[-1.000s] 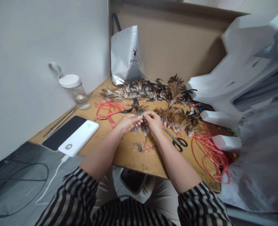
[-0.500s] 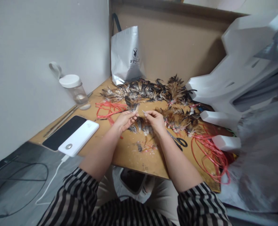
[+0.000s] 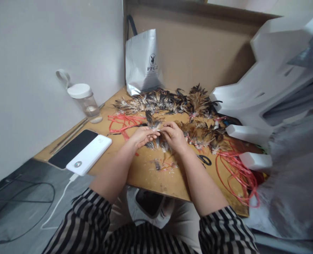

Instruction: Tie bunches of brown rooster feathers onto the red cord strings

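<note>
A small bunch of dark and pale feathers (image 3: 153, 121) sticks up from the pinched fingers of my left hand (image 3: 145, 136). My right hand (image 3: 174, 135) meets it at the feathers' base, thumb and fingers pressed together on something too small to make out. Under and between the hands lie more loose feathers (image 3: 163, 144) on the wooden table (image 3: 145, 173). Scissors (image 3: 205, 160) with black handles lie beside my right forearm, their blades hidden behind it.
Rows of brown feather bunches (image 3: 158, 100) stretch along the back. Red plastic strips (image 3: 235, 169) lie at right, with more red strips (image 3: 123, 121) at left. A white power bank (image 3: 89, 155), a phone (image 3: 73, 148), a bottle (image 3: 86, 102) and a silver bag (image 3: 142, 63) stand around.
My right hand has moved left to meet my left hand, closing the gap between them. The feather bunch has shifted slightly right and turned. The right forearm now covers more of the scissors.
</note>
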A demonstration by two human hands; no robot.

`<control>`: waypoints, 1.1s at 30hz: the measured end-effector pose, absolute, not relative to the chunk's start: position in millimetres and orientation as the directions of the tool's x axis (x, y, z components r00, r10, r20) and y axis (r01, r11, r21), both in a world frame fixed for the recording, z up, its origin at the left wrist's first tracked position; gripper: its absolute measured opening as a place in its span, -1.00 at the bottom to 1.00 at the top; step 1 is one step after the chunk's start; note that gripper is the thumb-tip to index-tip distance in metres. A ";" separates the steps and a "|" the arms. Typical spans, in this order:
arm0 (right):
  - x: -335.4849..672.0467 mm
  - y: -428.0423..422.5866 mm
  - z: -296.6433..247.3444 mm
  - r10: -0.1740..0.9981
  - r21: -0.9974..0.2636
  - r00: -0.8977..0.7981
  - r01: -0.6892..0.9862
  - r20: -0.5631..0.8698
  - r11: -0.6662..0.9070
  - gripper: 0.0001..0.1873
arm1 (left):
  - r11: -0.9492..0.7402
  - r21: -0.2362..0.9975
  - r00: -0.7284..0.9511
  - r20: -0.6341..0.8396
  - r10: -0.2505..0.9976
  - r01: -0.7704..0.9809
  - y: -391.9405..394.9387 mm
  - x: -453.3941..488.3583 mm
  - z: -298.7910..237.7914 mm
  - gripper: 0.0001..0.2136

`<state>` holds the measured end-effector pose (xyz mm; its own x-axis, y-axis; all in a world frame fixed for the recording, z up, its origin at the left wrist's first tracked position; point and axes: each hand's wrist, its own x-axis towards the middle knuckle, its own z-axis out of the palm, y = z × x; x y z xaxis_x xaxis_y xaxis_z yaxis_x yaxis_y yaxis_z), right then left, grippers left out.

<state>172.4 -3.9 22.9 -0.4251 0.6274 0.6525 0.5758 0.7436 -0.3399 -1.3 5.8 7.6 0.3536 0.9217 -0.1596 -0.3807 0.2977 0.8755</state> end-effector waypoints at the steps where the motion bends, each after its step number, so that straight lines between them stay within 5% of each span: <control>1: 173.0 -3.6 22.8 0.618 -0.313 -0.440 0.586 0.652 0.747 -0.79 | 0.300 0.877 0.355 -0.163 0.921 -0.374 5.7 -1.2 7.5 -0.89; 9: 174.6 -6.5 28.3 0.601 -0.164 -0.508 0.664 0.617 0.730 -0.75 | 0.306 0.894 0.344 -0.190 0.920 -0.326 4.5 -0.7 8.4 -0.89; 18: 171.3 -6.6 24.1 0.617 -0.192 -0.478 0.673 0.625 0.715 -0.76 | 0.260 0.946 0.315 -0.191 0.930 -0.195 2.9 2.6 7.0 -0.85; 21: 169.4 -6.3 21.0 0.632 -0.294 -0.382 0.647 0.674 0.704 -0.79 | 0.237 0.951 0.282 -0.177 0.943 -0.198 1.3 3.9 10.3 -0.85; 26: 164.9 -4.4 16.7 0.708 -0.587 0.014 0.570 0.706 0.575 -0.66 | 0.196 0.953 0.239 -0.140 0.961 -0.229 3.5 3.3 9.9 -0.83; 30: 160.7 1.8 8.8 0.794 -0.818 0.265 0.367 0.548 0.442 -0.62 | 0.185 0.939 0.224 -0.122 0.967 -0.289 7.1 1.6 6.6 -0.83; 33: 155.7 2.6 4.5 0.906 -0.937 0.245 0.134 0.346 0.321 -0.64 | 0.169 0.929 0.207 -0.104 0.973 -0.330 8.4 0.6 5.2 -0.84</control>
<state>155.7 2.6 4.5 0.2454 0.9057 0.3456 0.1339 0.3214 -0.9374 0.6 8.4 5.2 0.2072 0.9728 -0.1037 -0.3304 0.1694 0.9285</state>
